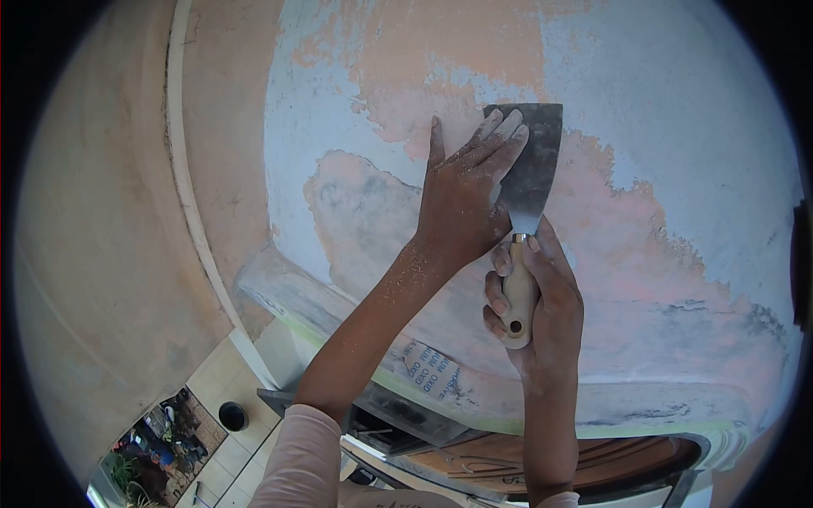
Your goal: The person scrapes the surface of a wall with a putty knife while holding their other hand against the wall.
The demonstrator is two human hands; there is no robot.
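A putty knife with a wide, dusty metal blade and a pale wooden handle is against the patchy wall, blade pointing up. My right hand is closed around its handle, fingers curled on the near side. My left hand lies on the left part of the blade, fingers stretched out and dusted white, the little finger spread away. Specks of dust cover the left forearm. Below the hands, a piece of sandpaper with blue printing on its back rests on the ledge.
Peeling white paint borders bare pink and orange patches on the wall. A pale vertical strip runs along the left. Under the ledge is a dark-framed wooden panel. On the tiled floor stand a black bucket and assorted items.
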